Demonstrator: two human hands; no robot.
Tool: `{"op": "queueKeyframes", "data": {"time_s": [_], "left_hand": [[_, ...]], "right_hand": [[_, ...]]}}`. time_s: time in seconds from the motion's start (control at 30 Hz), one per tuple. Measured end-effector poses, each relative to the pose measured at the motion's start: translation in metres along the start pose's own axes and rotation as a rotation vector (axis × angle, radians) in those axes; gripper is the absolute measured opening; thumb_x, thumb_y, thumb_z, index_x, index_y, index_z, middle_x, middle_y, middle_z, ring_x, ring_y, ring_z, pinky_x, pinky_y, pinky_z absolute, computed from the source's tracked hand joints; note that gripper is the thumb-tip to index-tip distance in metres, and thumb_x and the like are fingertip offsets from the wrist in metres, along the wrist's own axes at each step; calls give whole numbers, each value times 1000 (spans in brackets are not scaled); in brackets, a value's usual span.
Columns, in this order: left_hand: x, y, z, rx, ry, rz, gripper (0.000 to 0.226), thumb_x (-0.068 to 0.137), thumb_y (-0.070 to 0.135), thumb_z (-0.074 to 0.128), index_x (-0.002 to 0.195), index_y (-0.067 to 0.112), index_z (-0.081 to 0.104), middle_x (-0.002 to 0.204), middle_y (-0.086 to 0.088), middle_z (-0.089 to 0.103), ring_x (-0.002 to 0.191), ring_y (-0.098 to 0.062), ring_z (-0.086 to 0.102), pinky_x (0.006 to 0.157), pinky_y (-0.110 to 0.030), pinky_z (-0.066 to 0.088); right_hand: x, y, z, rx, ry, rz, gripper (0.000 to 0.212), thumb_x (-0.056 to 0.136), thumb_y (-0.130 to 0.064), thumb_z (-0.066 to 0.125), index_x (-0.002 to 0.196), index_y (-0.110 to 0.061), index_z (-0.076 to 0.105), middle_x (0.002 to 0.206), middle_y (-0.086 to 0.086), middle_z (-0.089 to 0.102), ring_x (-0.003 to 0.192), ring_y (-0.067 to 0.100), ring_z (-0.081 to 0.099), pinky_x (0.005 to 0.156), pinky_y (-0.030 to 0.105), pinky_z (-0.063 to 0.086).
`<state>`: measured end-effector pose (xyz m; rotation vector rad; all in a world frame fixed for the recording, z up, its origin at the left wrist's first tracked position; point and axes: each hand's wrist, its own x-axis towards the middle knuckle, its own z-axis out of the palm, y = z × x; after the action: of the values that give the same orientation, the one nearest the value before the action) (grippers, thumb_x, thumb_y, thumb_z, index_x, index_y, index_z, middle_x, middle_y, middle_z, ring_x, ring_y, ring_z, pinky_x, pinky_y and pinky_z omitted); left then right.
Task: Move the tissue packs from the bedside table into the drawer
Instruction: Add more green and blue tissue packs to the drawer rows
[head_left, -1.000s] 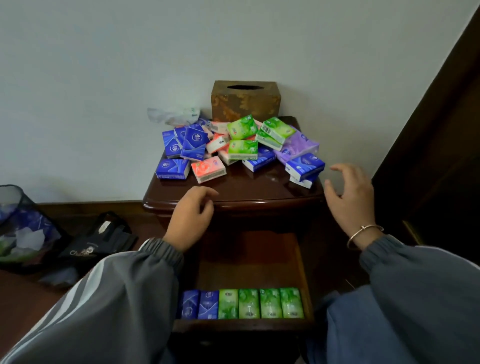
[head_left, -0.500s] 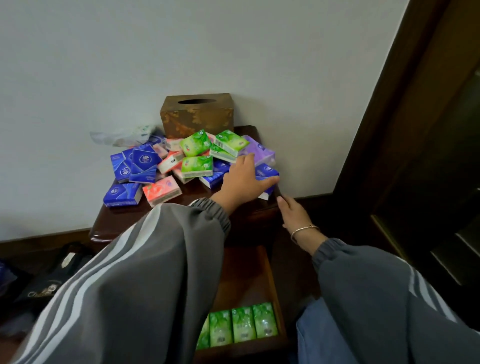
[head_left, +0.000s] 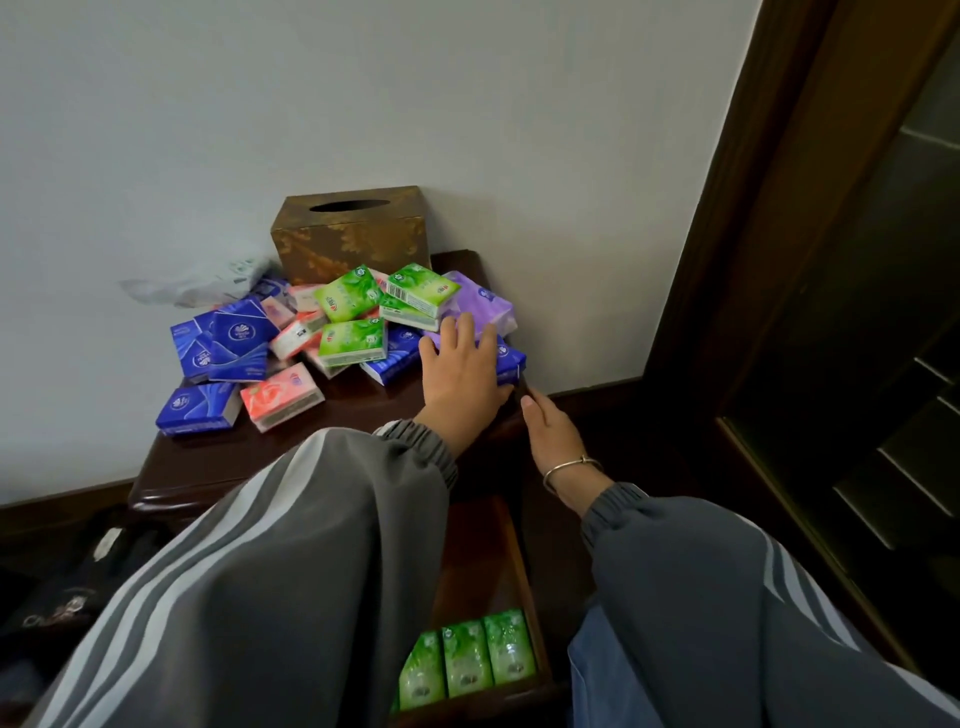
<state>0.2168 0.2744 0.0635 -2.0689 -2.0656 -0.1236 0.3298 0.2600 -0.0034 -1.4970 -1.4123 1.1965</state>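
Observation:
A pile of small tissue packs (head_left: 351, 340), blue, green, pink and purple, covers the dark wooden bedside table (head_left: 311, 434). My left hand (head_left: 462, 371) lies palm down, fingers spread, on a blue pack (head_left: 511, 358) at the table's right edge, just below a purple pack (head_left: 483, 301). Off that same corner, my right hand (head_left: 550, 436) has its fingertips against the edge and holds nothing. Below, the drawer (head_left: 483, 545) stands pulled out with a row of green packs (head_left: 467, 660) at its front. My left sleeve hides the drawer's left part.
A brown tissue box (head_left: 353, 234) stands against the white wall behind the pile, and a crumpled clear plastic wrapper (head_left: 208, 280) lies at its left. A dark wooden door frame (head_left: 779, 260) rises at the right. A black bag (head_left: 78, 587) lies on the floor at left.
My left hand went from the table's front edge across to the blue pack at the right edge. My right hand dropped to the table's right corner. The view swung to the right.

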Motion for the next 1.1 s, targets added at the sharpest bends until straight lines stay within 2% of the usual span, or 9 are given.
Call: {"op": "queueKeyframes", "data": {"time_s": [0.1,0.27,0.47,0.53,0.67,0.77,0.93,1.0,1.1], "left_hand": [[-11,-4,7,4,76,44,72,83,49,58,141,18,29,142,-14,34,130,-33,33,101,-46,32],[-20,-9,6,-104,-8,21,61,83,41,58,135,18,37,128,-11,50,117,-32,48,94,-42,34],[-23,-13,-2,-259,-139,-51,68,80,38,62,138,16,33,129,-14,46,120,-35,43,99,-46,33],[-33,-23,-6,-308,-158,-72,75,79,40,63,142,17,31,129,-13,45,122,-34,42,100,-47,32],[-72,-71,-13,-433,-38,-187,71,75,42,67,137,21,40,123,-10,49,117,-33,46,94,-44,37],[-107,-124,-17,-389,35,-307,68,72,40,71,131,19,45,118,-11,53,113,-35,50,90,-45,40],[-144,-198,-13,-304,-13,-579,71,72,37,72,132,13,44,123,-17,51,114,-40,48,93,-51,41],[-147,-207,-10,-291,-32,-615,67,72,35,73,127,10,44,124,-18,49,115,-40,48,93,-51,40],[-145,-203,-4,-235,-47,-576,66,69,37,73,122,9,46,121,-17,49,113,-39,48,91,-50,41]], "right_hand": [[0,-1,0,-29,-2,-10,42,100,-28,36,139,-15,43,137,10,52,126,25,47,101,31,36],[0,-2,0,-52,12,-12,41,100,-26,37,137,-11,44,137,12,52,126,27,47,103,32,35],[-1,-1,0,-78,38,-47,38,100,-23,37,133,-9,49,134,13,55,124,28,50,97,25,36],[-1,-1,1,-87,49,-36,40,100,-23,37,135,-7,47,138,13,51,128,27,46,102,26,33],[2,1,1,-136,60,-62,41,100,-23,37,136,-4,46,141,14,48,131,26,43,106,27,30],[2,3,2,-164,97,-79,42,100,-23,36,135,-2,46,141,16,47,131,28,43,106,28,30],[1,2,4,-207,159,-76,40,100,-22,37,133,-2,49,138,17,50,129,30,45,105,31,32],[0,0,4,-203,201,-74,38,98,-19,42,131,-3,51,135,17,52,126,31,47,104,33,34],[0,-13,6,-242,334,-119,39,92,-13,51,131,-5,49,128,19,56,117,35,53,99,39,39]]}}
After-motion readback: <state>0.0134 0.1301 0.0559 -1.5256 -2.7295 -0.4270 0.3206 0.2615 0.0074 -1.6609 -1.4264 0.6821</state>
